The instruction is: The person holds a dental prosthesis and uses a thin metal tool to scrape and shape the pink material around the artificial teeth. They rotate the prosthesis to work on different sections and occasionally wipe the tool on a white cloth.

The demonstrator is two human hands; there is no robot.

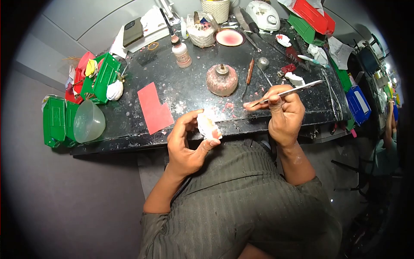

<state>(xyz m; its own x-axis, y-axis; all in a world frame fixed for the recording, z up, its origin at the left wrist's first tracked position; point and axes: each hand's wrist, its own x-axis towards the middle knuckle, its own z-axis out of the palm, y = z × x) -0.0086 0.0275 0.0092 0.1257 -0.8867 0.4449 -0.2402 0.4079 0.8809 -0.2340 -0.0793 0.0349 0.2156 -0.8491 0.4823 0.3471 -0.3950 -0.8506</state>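
My left hand [186,144] grips a small white dental cast [208,126] with a pink patch, between thumb and fingers, at the table's front edge. To the right, my right hand [284,114] is closed on a thin metal tool [297,89], whose tip points left, apart from the cast. A pink wax sheet [154,108] with a cut corner lies left of my left hand. Behind the hands stands a round glass burner [222,80] with a metal cap. Pink scraps [228,108] lie on the black tabletop between the hands.
Green bins [56,121] and a translucent bowl [89,121] sit at the left edge. At the back are a bottle [181,54], a round dish [230,38] and a white device [263,16]. A red-handled knife [250,72] lies near the burner. Another person's arm [389,121] shows far right.
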